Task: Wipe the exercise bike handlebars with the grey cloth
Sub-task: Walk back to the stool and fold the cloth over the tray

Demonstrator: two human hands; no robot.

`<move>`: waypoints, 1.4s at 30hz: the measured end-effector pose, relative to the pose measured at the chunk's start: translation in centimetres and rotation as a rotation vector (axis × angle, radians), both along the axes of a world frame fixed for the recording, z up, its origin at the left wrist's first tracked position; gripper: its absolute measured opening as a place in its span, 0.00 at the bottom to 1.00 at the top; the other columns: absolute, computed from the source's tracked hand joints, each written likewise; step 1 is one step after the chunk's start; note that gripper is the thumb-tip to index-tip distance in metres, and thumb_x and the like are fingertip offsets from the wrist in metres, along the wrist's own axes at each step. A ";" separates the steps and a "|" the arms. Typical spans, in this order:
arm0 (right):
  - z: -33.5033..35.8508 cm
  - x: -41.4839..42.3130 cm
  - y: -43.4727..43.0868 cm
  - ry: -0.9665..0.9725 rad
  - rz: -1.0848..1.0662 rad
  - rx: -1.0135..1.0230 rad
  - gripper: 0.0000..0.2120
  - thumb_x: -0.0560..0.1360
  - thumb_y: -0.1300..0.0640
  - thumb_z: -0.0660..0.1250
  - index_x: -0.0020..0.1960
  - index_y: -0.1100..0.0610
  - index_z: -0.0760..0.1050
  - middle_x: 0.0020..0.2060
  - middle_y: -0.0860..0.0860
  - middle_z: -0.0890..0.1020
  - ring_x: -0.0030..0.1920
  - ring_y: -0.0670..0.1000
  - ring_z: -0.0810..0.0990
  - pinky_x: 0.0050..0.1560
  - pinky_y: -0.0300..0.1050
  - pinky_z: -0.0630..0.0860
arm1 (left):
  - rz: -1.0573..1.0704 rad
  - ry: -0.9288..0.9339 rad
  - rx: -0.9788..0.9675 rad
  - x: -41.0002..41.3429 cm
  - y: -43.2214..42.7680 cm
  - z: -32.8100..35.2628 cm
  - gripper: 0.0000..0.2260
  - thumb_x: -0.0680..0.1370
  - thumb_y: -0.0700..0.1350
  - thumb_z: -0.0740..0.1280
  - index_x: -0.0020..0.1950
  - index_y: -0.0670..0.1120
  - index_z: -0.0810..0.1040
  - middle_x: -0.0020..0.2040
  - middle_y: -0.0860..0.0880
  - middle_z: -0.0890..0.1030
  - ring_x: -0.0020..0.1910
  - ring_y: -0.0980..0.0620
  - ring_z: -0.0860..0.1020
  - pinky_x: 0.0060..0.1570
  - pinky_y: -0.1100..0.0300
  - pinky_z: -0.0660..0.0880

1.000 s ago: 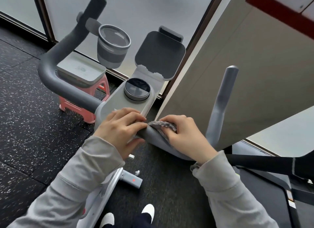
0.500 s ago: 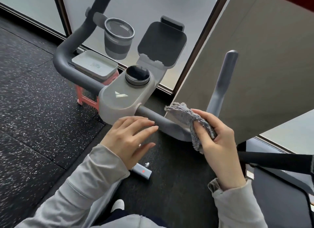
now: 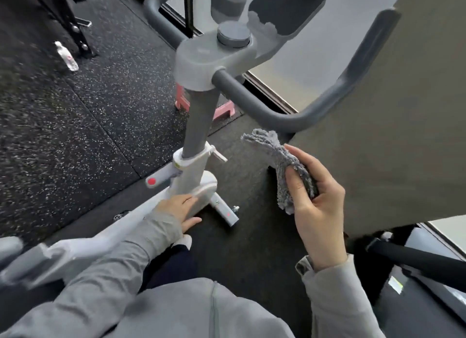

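Two hands have come off the handlebars (image 3: 254,103) within the last second. The right grip (image 3: 319,204), which a second ago pressed the grey cloth (image 3: 274,156) onto the bar beside the console, has dropped away. Its thumb and curled fingers now pinch the bunched cloth, which sticks up from the grip's far side. The cloth hangs in the air below the right bar and does not touch it. The bar now runs above and beyond this grip. The left grip (image 3: 179,209) has left the console and sunk well down to the left of the right grip. It holds nothing, and its straight fingers rest on the bike's white frame housing (image 3: 204,186). Wiping has therefore paused, and the stroke on the right bar looks finished or broken off. The left bar (image 3: 161,27), far beyond both grips, probably still needs the cloth
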State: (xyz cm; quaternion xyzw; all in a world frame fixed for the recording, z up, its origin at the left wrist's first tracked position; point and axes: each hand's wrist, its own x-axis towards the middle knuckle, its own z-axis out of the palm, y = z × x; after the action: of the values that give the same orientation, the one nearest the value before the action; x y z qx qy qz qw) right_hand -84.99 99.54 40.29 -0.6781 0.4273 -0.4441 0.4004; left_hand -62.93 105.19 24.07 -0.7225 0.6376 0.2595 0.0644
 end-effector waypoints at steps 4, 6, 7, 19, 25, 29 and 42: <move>-1.3 -1.5 2.6 0.009 0.146 0.036 0.14 0.77 0.66 0.64 0.61 0.60 0.77 0.54 0.51 0.82 0.55 0.39 0.79 0.56 0.31 0.71 | 0.247 0.047 0.198 -1.8 6.8 -4.2 0.28 0.78 0.58 0.56 0.74 0.47 0.58 0.75 0.49 0.61 0.73 0.49 0.60 0.72 0.56 0.57; -1.8 -1.7 3.8 0.015 0.223 0.051 0.14 0.77 0.67 0.63 0.61 0.62 0.77 0.54 0.50 0.81 0.55 0.37 0.78 0.56 0.29 0.71 | 0.367 0.091 0.253 -2.5 10.7 -5.8 0.27 0.79 0.58 0.56 0.74 0.46 0.59 0.75 0.47 0.61 0.73 0.48 0.60 0.73 0.54 0.57; -2.1 -1.7 4.4 0.015 0.258 0.061 0.14 0.77 0.67 0.63 0.61 0.62 0.77 0.54 0.50 0.81 0.55 0.37 0.78 0.56 0.29 0.71 | 0.421 0.097 0.286 -2.7 12.8 -6.4 0.27 0.79 0.57 0.56 0.74 0.45 0.59 0.75 0.46 0.61 0.73 0.48 0.60 0.73 0.55 0.56; -4.2 2.8 10.5 0.054 0.701 0.172 0.14 0.77 0.63 0.63 0.60 0.52 0.77 0.54 0.46 0.82 0.57 0.40 0.79 0.58 0.31 0.72 | 1.080 0.271 0.359 -6.2 30.0 -6.3 0.25 0.80 0.52 0.58 0.73 0.42 0.60 0.73 0.44 0.63 0.71 0.46 0.64 0.71 0.57 0.59; -4.5 7.4 16.3 0.082 0.899 0.134 0.13 0.76 0.65 0.64 0.59 0.58 0.77 0.53 0.46 0.82 0.55 0.39 0.79 0.58 0.32 0.71 | 1.170 0.198 0.433 -6.9 37.2 -5.1 0.25 0.80 0.57 0.52 0.75 0.48 0.56 0.76 0.50 0.57 0.73 0.47 0.59 0.72 0.52 0.58; -4.3 10.6 22.5 0.090 0.998 0.141 0.13 0.76 0.68 0.64 0.59 0.57 0.77 0.53 0.45 0.81 0.55 0.34 0.78 0.56 0.27 0.70 | 1.199 0.172 0.472 -6.4 43.0 -5.3 0.26 0.80 0.58 0.50 0.75 0.49 0.53 0.77 0.51 0.54 0.75 0.50 0.54 0.73 0.52 0.56; -3.9 21.3 46.7 0.037 1.160 0.179 0.13 0.77 0.64 0.63 0.59 0.54 0.77 0.52 0.46 0.83 0.55 0.42 0.80 0.57 0.34 0.74 | 1.439 0.265 0.465 -2.9 65.1 -7.9 0.28 0.78 0.62 0.48 0.76 0.50 0.53 0.77 0.51 0.54 0.75 0.50 0.53 0.73 0.51 0.55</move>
State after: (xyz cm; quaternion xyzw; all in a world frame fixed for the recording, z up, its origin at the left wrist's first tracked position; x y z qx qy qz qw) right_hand -63.70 146.22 36.36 -0.7723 0.0292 -0.1025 0.6263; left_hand -65.84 170.26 16.16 -0.8903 -0.0581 0.4493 -0.0471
